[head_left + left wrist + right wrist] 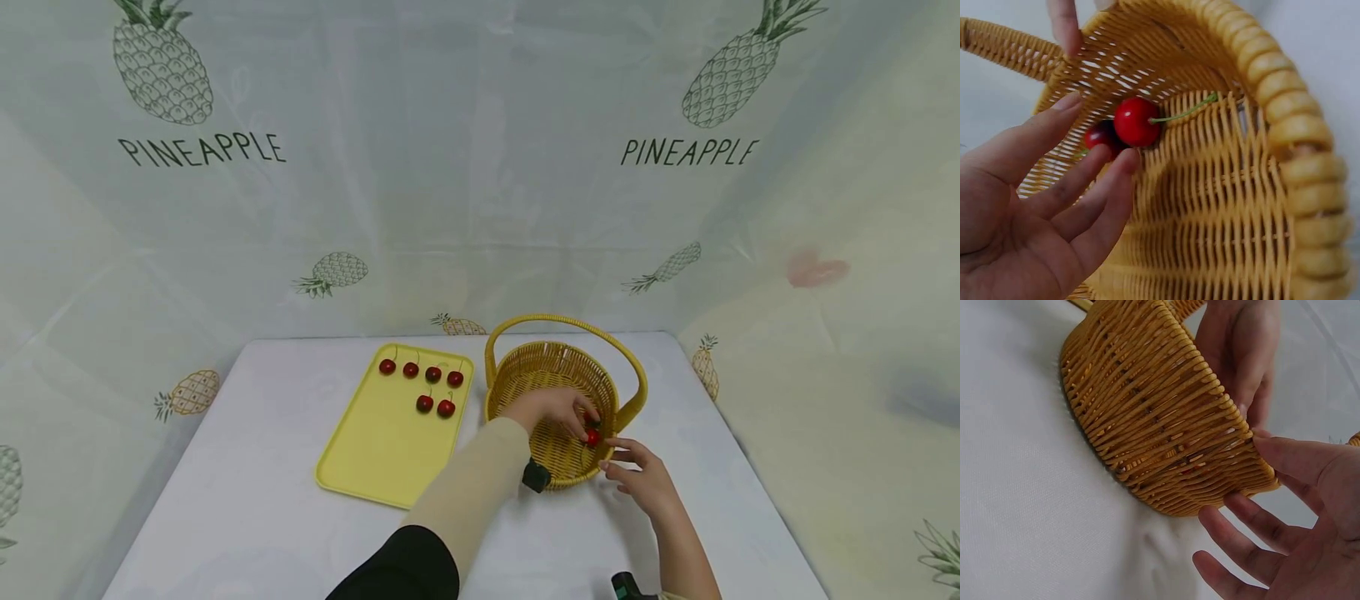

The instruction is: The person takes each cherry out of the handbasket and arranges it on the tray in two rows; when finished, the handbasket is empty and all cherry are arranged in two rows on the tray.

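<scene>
Two cherries lie together inside the yellow wicker basket [555, 358]. One is a bright red cherry [1137, 122] with a green stem, the other a darker cherry [1102, 137] partly behind it. My left hand [558, 410] reaches down into the basket, its fingers loosely bent and its fingertips right by the cherries. A gap shows between thumb and fingers, with nothing held there. At the basket's near right rim, my right hand [641, 477] pinches the edge between thumb and index finger. Its other fingers [1241, 547] spread along the outside of the wall.
Left of the basket lies a yellow tray [363, 454] with several dark red cherries [432, 375] in two rows near its far right corner. The basket's tall handle [555, 317] arches over it. A white table [225, 467] carries everything, with a pineapple-print cloth [480, 167] behind.
</scene>
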